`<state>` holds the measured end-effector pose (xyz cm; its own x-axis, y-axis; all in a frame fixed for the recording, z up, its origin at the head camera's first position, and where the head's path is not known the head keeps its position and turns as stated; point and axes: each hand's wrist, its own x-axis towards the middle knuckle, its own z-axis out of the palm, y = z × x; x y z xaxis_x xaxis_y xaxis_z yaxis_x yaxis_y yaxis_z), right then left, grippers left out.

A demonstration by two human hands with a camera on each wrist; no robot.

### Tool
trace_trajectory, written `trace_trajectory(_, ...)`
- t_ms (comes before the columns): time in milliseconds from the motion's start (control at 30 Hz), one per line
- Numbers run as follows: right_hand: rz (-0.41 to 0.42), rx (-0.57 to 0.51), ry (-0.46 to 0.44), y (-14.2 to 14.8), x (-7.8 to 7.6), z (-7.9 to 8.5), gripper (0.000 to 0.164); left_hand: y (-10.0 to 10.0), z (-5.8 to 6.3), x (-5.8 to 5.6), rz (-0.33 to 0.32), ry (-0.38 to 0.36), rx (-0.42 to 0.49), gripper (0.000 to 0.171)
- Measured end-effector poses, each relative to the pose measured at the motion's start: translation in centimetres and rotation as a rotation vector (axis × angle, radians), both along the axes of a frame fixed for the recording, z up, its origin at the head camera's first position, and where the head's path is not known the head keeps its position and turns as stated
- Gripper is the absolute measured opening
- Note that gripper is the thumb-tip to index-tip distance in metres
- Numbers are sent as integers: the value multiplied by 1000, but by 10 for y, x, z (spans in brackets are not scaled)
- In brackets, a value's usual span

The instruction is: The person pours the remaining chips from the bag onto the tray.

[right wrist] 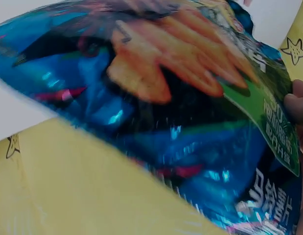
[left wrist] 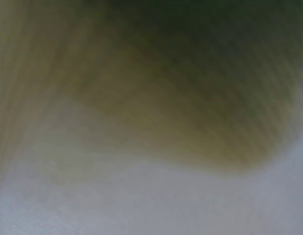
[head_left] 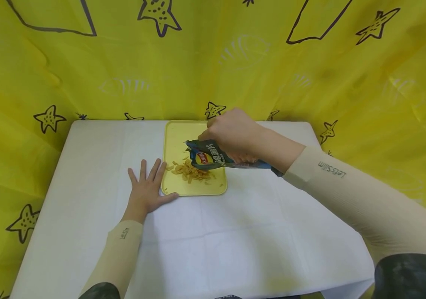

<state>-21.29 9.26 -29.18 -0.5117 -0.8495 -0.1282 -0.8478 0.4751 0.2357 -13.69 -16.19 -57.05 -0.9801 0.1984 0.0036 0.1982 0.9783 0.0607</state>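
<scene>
A blue and dark chip bag [head_left: 213,157] is tilted with its mouth toward the left, over a yellow tray [head_left: 175,135]. My right hand [head_left: 231,133] grips the bag from above. In the right wrist view the shiny bag [right wrist: 141,132] fills most of the picture, and fingers [right wrist: 299,103] hold its right edge. A small pile of chips [head_left: 188,171] lies on the tray below the bag's mouth. My left hand [head_left: 147,192] is flat with fingers spread, touching the tray's lower left corner. The left wrist view is a blur of sleeve and white cloth.
The tray lies on a table with a white cloth [head_left: 205,245], near its back edge. A yellow curtain [head_left: 190,62] with starfish drawings hangs behind the table and down both sides.
</scene>
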Motion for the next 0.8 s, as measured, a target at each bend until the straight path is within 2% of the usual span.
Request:
trace_trajectory(67, 10, 4, -5, -2, 0, 1, 53, 0, 0, 0, -2, 3, 0, 112)
trace_trajectory(333, 111, 28, 33, -17, -2, 8, 30, -1, -4, -2, 0, 3, 6, 112)
trace_trajectory(567, 150, 161, 22, -38, 1, 11, 20, 0, -1, -1, 5, -5, 15, 112)
trace_trajectory(800, 243, 225, 99, -60, 4, 8, 9, 3, 4, 1, 19, -31, 12, 111)
